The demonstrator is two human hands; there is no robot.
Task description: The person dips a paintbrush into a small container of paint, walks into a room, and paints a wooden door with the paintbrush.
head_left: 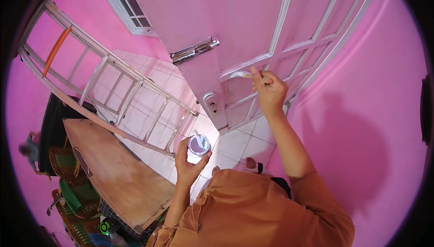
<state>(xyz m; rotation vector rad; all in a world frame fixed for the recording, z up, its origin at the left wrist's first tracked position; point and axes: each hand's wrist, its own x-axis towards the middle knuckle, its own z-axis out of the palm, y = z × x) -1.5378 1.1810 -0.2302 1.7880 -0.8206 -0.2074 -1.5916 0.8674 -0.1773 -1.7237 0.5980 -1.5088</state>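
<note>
My right hand (271, 94) is closed round the handle of a paintbrush (241, 74). Its pale bristles point left, at or close to the lower edge of a moulded panel on the pink door (246, 25). I cannot tell whether they touch. Lower down, my left hand (185, 165) grips a small open paint can (199, 145) by its sides, with light-coloured paint and a whitish stick-like thing inside. On the door's edge side are a metal bolt latch (195, 50) and, below it, a lock plate (211, 104).
A metal ladder (108, 106) with an orange strip leans across the left. Beside it are a brown wooden board (117, 170) and wooden chairs (74, 192) with green cushions. Another person (31, 152) stands at the far left. A pink wall (361, 125) rises on my right above white floor tiles (244, 145).
</note>
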